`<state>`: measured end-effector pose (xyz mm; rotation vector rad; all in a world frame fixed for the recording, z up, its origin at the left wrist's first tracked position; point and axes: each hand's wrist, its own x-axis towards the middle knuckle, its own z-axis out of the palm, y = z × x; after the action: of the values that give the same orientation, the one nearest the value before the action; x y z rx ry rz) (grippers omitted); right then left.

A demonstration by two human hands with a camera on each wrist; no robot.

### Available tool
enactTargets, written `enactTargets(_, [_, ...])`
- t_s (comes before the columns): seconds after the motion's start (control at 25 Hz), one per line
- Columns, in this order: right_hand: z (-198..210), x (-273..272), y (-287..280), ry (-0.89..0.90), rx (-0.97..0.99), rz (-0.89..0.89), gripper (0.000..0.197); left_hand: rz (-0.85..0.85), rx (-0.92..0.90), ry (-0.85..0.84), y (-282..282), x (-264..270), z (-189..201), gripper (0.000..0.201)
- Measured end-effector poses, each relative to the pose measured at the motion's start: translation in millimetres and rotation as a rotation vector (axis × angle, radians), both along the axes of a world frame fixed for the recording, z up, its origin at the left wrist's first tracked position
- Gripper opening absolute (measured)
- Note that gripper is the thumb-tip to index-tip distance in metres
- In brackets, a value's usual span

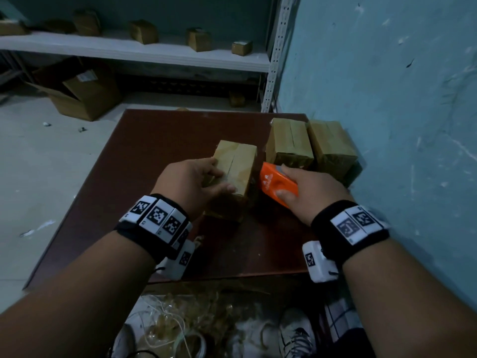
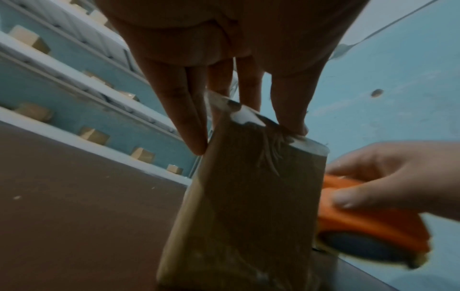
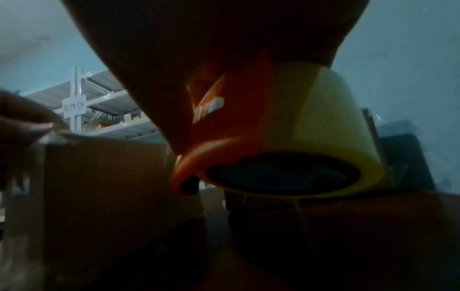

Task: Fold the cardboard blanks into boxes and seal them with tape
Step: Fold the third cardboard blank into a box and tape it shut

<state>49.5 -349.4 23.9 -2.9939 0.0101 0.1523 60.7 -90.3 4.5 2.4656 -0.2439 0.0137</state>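
Head view: left hand (image 1: 192, 180) steadying taped box (image 1: 236, 166), right hand (image 1: 307, 188) gripping tape dispenser (image 1: 277, 182), two sealed boxes (image 1: 290, 143) far right.

A dim room with pale blue-green walls (image 1: 387, 86) — the right one scuffed and flecked with white marks. A dark reddish-brown bench (image 1: 160, 156) stands against that wall on a light grey floor (image 1: 38, 164). Behind it runs a white metal shelving unit (image 1: 144, 51) with a perforated upright (image 1: 275, 60); a paper sign (image 3: 74, 106) hangs on one post. An open carton (image 1: 82, 96) sits on the floor under the shelf.
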Motion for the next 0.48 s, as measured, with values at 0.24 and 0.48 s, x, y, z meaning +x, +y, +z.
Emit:
enactTargets(0.24, [-23.4, 9.4, 11.4, 0.112, -0.169, 0.049, 0.071, -0.043, -0.031, -0.014, -3.8, -9.6, -1.3, 0.048])
enactTargets(0.48, [-10.0, -0.6, 13.0, -0.195, 0.020, 0.033, 0.048, -0.118, -0.033, -0.025, 16.0, -4.0, -6.5, 0.057])
